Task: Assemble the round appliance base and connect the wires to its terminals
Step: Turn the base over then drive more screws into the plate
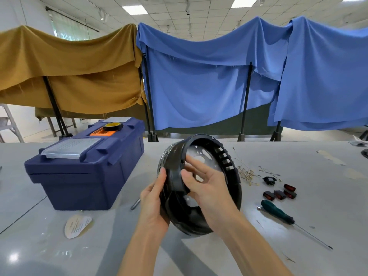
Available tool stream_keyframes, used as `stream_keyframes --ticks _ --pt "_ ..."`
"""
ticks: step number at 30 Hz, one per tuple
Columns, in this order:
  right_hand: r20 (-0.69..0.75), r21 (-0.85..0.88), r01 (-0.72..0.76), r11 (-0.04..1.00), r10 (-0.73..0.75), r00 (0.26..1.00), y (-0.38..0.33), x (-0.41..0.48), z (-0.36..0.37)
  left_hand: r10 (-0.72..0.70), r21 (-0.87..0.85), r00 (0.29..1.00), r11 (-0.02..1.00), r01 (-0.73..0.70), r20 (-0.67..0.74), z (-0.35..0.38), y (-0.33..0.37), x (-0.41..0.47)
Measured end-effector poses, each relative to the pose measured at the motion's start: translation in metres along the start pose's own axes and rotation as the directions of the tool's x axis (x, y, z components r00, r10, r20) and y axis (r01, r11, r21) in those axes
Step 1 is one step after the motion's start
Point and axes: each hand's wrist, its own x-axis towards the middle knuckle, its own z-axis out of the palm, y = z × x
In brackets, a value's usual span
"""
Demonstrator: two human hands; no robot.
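Our left hand (pixel 153 200) was clamped on the near-left edge of the base (pixel 175 162), thumb laid up along the outer wall and the fingers wrapped behind it. Our right hand (pixel 207 182) reached into the open side, thumb on the lip and fingers inside against the inner wall, so that it pinched the rim from within. Between the two, the base stood on edge and tilted in the air above the table (pixel 59 246), its hollow turned towards us and to the right.

We judged the base to be light for its bulk: a black ring-shaped shell, probably plastic, with a pale metal plate inside. The wall looked stiff enough for a firm grip. It was also smooth and glossy, so a loose hold might slip. The slotted vents on the far side looked like the weakest place to squeeze. The solid rim seemed the right place to hold, with one hand steadying outside and the other free to work inside.

The wires (pixel 246 172) lay in a thin, limp tangle on the table to the right, near the switches (pixel 278 194) and the screwdriver (pixel 276 212). The toolbox (pixel 85 172) stood well apart on the left.
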Motion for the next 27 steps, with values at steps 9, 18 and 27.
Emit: stream_keyframes --ticks 9,18,27 --pt "0.019 -0.029 -0.139 0.990 0.140 0.990 0.034 -0.008 0.012 -0.255 -0.236 0.964 0.934 0.267 0.081 -0.035 -0.029 0.009" --pt "0.153 -0.334 -0.112 0.936 0.171 0.973 0.047 -0.009 0.010 -0.311 -0.326 0.943 0.885 0.334 0.122 -0.058 -0.051 0.022" --pt "0.173 -0.415 -0.003 0.910 0.081 0.982 0.050 -0.013 0.011 -0.227 -0.326 0.951 0.901 0.287 0.211 -0.058 -0.052 0.017"
